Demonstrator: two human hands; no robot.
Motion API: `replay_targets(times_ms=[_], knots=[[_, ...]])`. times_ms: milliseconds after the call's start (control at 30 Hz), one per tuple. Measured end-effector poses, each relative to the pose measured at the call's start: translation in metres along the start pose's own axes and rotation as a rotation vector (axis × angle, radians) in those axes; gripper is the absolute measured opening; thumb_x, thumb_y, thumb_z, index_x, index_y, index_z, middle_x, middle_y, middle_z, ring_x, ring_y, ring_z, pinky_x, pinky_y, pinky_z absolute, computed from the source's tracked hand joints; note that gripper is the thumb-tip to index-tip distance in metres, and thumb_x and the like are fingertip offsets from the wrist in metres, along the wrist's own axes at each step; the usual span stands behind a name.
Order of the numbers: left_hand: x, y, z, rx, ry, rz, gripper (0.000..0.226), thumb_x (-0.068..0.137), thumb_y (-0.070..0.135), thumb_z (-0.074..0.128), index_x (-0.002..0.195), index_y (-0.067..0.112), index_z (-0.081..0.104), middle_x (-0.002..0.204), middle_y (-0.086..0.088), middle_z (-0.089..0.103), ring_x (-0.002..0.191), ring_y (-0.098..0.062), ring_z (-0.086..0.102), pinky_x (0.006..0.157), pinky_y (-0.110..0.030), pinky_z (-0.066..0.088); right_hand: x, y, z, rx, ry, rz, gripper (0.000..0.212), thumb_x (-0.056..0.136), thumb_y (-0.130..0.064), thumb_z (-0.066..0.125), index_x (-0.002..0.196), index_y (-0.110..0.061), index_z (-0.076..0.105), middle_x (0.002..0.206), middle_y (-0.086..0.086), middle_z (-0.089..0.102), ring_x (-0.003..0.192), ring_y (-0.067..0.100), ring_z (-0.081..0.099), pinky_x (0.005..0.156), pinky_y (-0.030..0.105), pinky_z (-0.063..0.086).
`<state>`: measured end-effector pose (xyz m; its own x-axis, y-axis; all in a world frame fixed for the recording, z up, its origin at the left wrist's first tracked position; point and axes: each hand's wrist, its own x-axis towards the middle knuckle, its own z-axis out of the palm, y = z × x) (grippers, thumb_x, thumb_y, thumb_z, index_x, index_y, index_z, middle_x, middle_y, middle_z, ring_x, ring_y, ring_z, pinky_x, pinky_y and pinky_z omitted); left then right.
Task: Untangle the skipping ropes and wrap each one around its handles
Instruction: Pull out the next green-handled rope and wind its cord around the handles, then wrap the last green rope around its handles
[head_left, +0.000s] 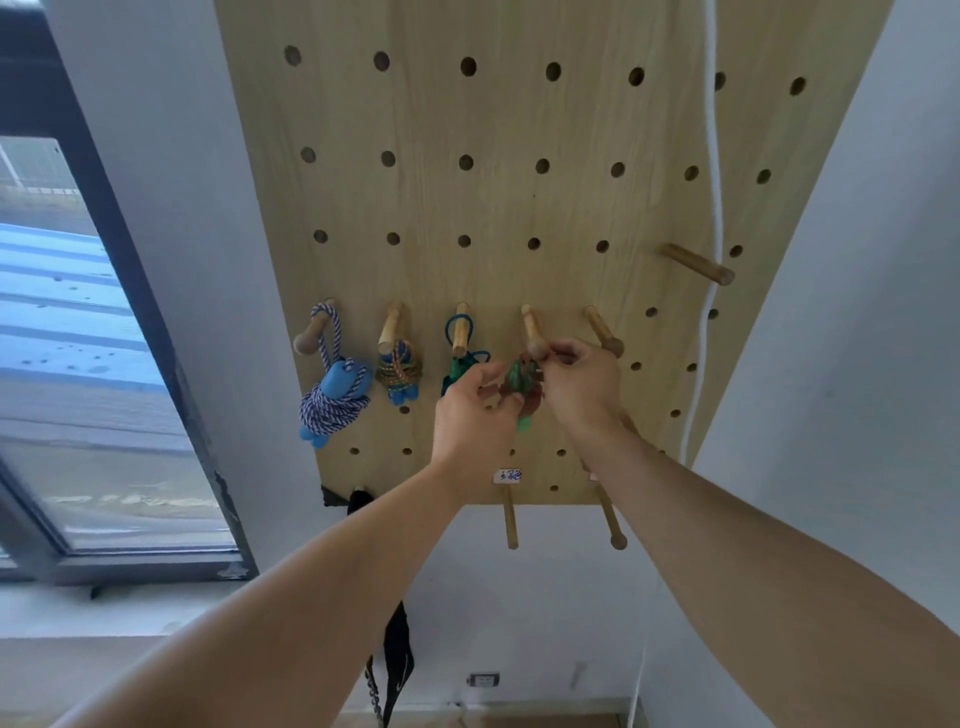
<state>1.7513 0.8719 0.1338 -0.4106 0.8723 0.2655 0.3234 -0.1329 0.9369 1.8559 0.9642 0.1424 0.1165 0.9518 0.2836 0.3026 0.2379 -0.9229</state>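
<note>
- Both hands meet at the fourth wooden peg (532, 332) of the pegboard (519, 197), working a small green skipping-rope bundle (521, 382) just under the peg's knob.
- The left hand (475, 415) curls its fingers round the lower part of the green bundle and takes its weight; the fingertips themselves are hidden behind the bundle.
- The right hand (582, 382) has thumb and forefinger pressed together in a pinch near the peg's tip, seemingly on a loop of the cord; the cord itself is too small and blurred to be sure.
- Three wrapped ropes already hang to the left: a blue-and-white striped rope (332, 400), a multicoloured rope (400, 371) and a teal rope (457, 358), each looped over its own peg.
- Handling, as I judge it: the bundle is light, with soft limp cord round stiff handles, and nothing about it looks fragile.
- The turns could slip and unwind if squeezed loosely, so the best hold is across the wrapped middle, with the free loop pinched separately.
- A white cord (716, 156) hangs down the board's right side, well apart.
</note>
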Motion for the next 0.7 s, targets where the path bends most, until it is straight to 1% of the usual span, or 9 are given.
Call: replay_targets(times_ms=[67, 167, 233, 333, 433, 533, 600, 667, 700], knots=[[-0.002, -0.004, -0.002, 0.009, -0.003, -0.018, 0.039, 0.091, 0.017, 0.068, 0.130, 0.021, 0.063, 0.119, 0.016, 0.062, 0.114, -0.003, 0.058, 0.090, -0.021, 0.047, 0.004, 0.001, 0.003, -0.049, -0.010, 0.001, 0.012, 0.088, -0.043, 0.070, 0.082, -0.033, 0.073, 0.082, -0.013, 0.074, 0.081, 0.011, 0.072, 0.077, 0.041, 0.061], [-0.003, -0.017, -0.007, -0.037, -0.048, -0.094, 0.025, 0.091, 0.011, 0.066, 0.113, 0.022, 0.071, 0.104, 0.013, 0.072, 0.104, -0.006, 0.066, 0.087, -0.023, 0.053, 0.001, 0.005, 0.007, -0.126, 0.002, -0.051, 0.029, 0.090, -0.057, 0.062, 0.091, -0.032, 0.077, 0.083, -0.012, 0.075, 0.079, 0.012, 0.071, 0.067, 0.035, 0.058], [-0.004, -0.025, -0.011, -0.023, -0.082, -0.150, 0.024, 0.091, 0.011, 0.065, 0.112, 0.022, 0.072, 0.104, 0.012, 0.073, 0.102, -0.007, 0.067, 0.084, -0.023, 0.052, -0.006, 0.011, 0.009, -0.145, 0.047, -0.102, 0.024, 0.096, -0.051, 0.060, 0.097, -0.034, 0.077, 0.083, -0.011, 0.075, 0.078, 0.014, 0.069, 0.063, 0.033, 0.054], [-0.006, -0.039, -0.018, 0.017, -0.094, -0.189, 0.026, 0.091, 0.014, 0.066, 0.115, 0.022, 0.072, 0.110, 0.010, 0.072, 0.103, -0.008, 0.065, 0.082, -0.023, 0.051, -0.019, 0.022, 0.010, -0.072, 0.106, -0.112, 0.020, 0.100, -0.038, 0.059, 0.107, -0.035, 0.077, 0.081, -0.012, 0.073, 0.076, 0.013, 0.067, 0.062, 0.032, 0.052], [-0.010, -0.052, -0.025, 0.026, -0.111, -0.222, 0.023, 0.091, 0.015, 0.067, 0.112, 0.023, 0.072, 0.109, 0.009, 0.072, 0.102, -0.009, 0.065, 0.070, -0.016, 0.047, -0.035, 0.039, 0.012, 0.013, 0.121, -0.061, 0.023, 0.101, -0.025, 0.060, 0.117, -0.026, 0.076, 0.084, -0.013, 0.071, 0.072, 0.005, 0.063, 0.066, 0.029, 0.052], [-0.017, -0.068, -0.033, 0.041, -0.104, -0.241, 0.019, 0.090, 0.016, 0.067, 0.106, 0.025, 0.073, 0.105, 0.010, 0.073, 0.099, -0.009, 0.066, 0.069, -0.016, 0.046, -0.054, 0.061, 0.020, 0.056, 0.105, -0.047, 0.024, 0.100, -0.020, 0.060, 0.119, -0.023, 0.075, 0.079, -0.006, 0.071, 0.058, 0.002, 0.055, 0.061, 0.028, 0.046], [-0.025, -0.079, -0.040, 0.063, -0.104, -0.271, 0.019, 0.090, 0.015, 0.065, 0.103, 0.026, 0.073, 0.101, 0.010, 0.074, 0.096, -0.009, 0.066, 0.069, -0.018, 0.046, -0.070, 0.072, 0.025, 0.031, 0.090, -0.022, 0.024, 0.099, -0.023, 0.061, 0.118, -0.026, 0.075, 0.087, -0.005, 0.074, 0.067, 0.002, 0.060, 0.065, 0.024, 0.046], [-0.036, -0.093, -0.047, 0.051, -0.116, -0.339, 0.023, 0.088, 0.009, 0.061, 0.097, 0.025, 0.074, 0.096, 0.007, 0.075, 0.093, -0.012, 0.068, 0.073, -0.022, 0.050, -0.090, 0.081, 0.031, 0.039, 0.043, 0.038, 0.022, 0.099, -0.025, 0.062, 0.116, -0.025, 0.076, 0.087, -0.015, 0.073, 0.078, -0.002, 0.065, 0.069, 0.017, 0.050], [-0.042, -0.101, -0.052, 0.025, -0.113, -0.372, 0.025, 0.086, 0.007, 0.060, 0.092, 0.025, 0.075, 0.094, 0.004, 0.076, 0.093, -0.016, 0.069, 0.077, -0.026, 0.053, -0.101, 0.086, 0.035, 0.057, 0.012, 0.057, 0.021, 0.098, -0.025, 0.063, 0.115, -0.024, 0.076, 0.085, -0.020, 0.071, 0.080, -0.004, 0.066, 0.073, 0.019, 0.054]])
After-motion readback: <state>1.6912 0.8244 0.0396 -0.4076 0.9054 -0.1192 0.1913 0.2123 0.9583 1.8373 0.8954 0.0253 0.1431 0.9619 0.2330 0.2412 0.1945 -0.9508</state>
